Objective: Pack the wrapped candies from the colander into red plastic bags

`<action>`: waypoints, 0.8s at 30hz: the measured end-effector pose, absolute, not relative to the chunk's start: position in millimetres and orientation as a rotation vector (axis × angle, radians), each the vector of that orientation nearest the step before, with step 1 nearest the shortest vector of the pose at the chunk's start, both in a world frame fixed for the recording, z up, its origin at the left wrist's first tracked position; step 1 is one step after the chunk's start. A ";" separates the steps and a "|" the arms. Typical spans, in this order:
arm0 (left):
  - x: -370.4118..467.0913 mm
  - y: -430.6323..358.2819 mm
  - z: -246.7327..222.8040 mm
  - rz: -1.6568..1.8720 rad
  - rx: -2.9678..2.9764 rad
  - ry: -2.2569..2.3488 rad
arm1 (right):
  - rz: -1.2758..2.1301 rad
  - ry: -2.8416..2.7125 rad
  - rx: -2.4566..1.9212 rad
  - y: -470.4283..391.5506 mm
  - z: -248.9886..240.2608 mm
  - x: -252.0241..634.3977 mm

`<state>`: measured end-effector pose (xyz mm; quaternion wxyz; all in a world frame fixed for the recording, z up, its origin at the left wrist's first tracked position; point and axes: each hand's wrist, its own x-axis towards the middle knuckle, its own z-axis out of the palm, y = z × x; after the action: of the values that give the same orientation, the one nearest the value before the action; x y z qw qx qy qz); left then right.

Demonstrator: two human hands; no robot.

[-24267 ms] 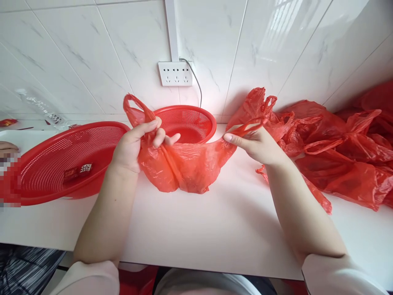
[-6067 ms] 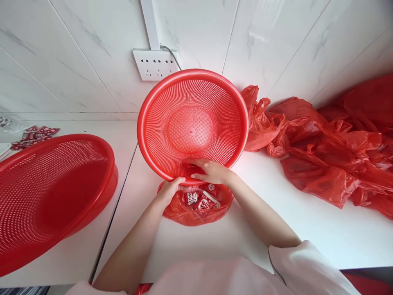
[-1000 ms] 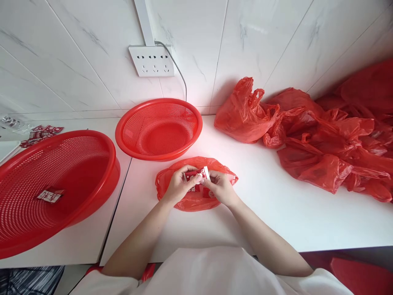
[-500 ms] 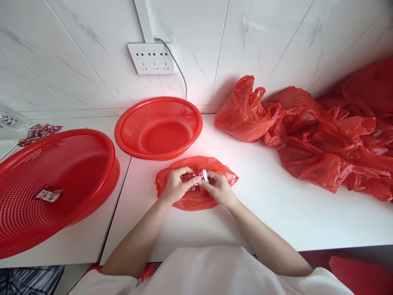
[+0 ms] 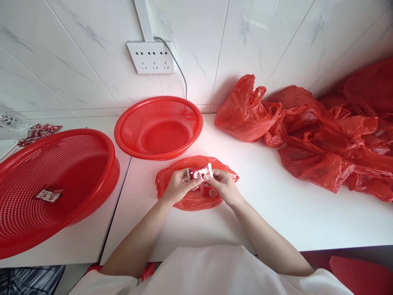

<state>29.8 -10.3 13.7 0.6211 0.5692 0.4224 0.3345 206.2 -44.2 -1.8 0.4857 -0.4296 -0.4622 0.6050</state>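
My left hand (image 5: 178, 186) and my right hand (image 5: 225, 186) pinch a small red and white wrapped packet (image 5: 199, 172) between them, one at each end. The packet is held over a red plastic bag (image 5: 190, 205) that lies spread on the white table. Inside the bag, below my fingers, other red packets (image 5: 211, 191) show in part. Behind the bag stands a round red basket (image 5: 166, 137) with nothing seen in it. To the left, a larger red basket (image 5: 89, 180) holds a packet with a white label (image 5: 48, 195).
Several red plastic bags (image 5: 322, 139) are heaped on the right against the tiled wall. A power socket panel (image 5: 151, 57) with a grey cable is on the wall. More red packets (image 5: 46, 130) lie at the far left behind the large basket.
The packet has been turned in my fingers, so its printed white front now shows. My fingers have shifted slightly, and a packet with a round mark is now visible in the bag.
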 end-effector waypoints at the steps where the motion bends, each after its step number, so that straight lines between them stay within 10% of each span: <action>1: 30.5 -10.9 13.1 0.751 1.303 0.962 | 1.471 -1.101 -1.055 -44.0 -1.7 207.4; 24: 29.9 -12.6 13.6 0.679 1.441 0.901 | 1.587 -1.172 -0.927 -45.6 8.8 206.2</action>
<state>29.9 -12.6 13.6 0.6098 0.6241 0.3902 0.2941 206.2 -45.6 8.8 0.4628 -0.3769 -0.4766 0.6455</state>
